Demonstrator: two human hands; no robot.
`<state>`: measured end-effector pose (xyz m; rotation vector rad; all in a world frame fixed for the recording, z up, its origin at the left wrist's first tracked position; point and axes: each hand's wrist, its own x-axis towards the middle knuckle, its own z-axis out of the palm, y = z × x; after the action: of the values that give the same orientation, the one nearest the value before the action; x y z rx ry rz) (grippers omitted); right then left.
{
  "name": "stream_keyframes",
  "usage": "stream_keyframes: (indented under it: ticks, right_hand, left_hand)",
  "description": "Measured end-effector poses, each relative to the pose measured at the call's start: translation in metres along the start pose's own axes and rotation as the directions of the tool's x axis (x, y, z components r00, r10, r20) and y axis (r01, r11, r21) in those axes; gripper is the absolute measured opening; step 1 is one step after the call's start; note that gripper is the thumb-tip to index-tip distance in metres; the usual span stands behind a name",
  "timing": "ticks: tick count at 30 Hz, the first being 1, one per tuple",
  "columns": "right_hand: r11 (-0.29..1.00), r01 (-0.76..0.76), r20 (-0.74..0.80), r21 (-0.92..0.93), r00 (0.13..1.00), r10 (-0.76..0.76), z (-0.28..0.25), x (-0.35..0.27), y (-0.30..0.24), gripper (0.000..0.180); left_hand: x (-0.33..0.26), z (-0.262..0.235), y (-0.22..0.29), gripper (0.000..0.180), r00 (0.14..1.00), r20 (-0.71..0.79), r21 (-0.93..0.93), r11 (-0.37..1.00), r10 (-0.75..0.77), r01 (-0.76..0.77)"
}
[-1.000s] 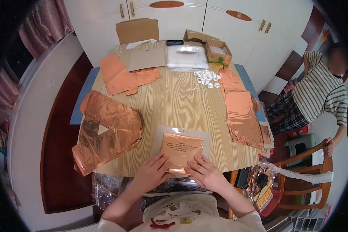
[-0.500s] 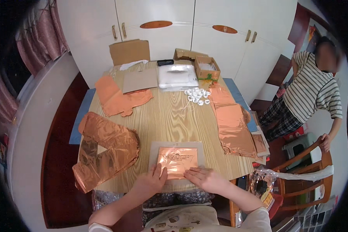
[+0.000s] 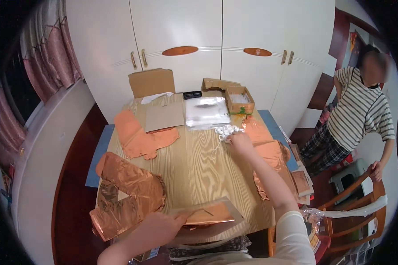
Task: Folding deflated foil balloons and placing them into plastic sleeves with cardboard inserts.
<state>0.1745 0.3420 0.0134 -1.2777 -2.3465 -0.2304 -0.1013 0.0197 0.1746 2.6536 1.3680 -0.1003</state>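
Observation:
My left hand is closed on the left edge of a packet: a folded copper-coloured foil balloon flat against a grey board in a clear sleeve. The packet is tilted at the table's near edge and a little blurred. My right hand stretches to the far right, its fingers bent down and pressed together at a pile of small white coils, probably pinching one; the fingertips are partly hidden. A loose white string trails from the pile. Behind the pile lie clear plastic sleeves.
Flat foil balloons lie at left, far left and right. A grey board, a black object and an open cardboard box sit at the back. Another person stands at right, hand on a wooden chair.
My right hand has left the packet and reached out to the white coils. The packet, flat under both hands before, is now tilted in my left hand. The view has shifted slightly.

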Motion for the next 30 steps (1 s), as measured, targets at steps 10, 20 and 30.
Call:
stream_keyframes:
  ticks: [10,20,30]
  right_hand:
    - [0.999,0.001,-0.059,-0.034,0.998,-0.003,0.037,0.007,-0.018,0.01]
    - [0.632,-0.387,0.495,0.671,0.869,0.006,-0.02,-0.043,-0.019,0.009]
    - [0.643,-0.277,0.364,0.714,0.931,-0.003,-0.123,-0.083,-0.099,0.005]
  left_hand:
    - [-0.012,-0.001,-0.012,0.027,1.0,0.019,-0.052,0.998,-0.024,0.025]
    - [-0.02,0.003,-0.011,0.026,1.0,-0.01,-0.086,0.996,-0.002,0.001]
    - [-0.021,0.0,-0.008,0.022,1.0,0.023,-0.156,0.988,-0.018,0.021]
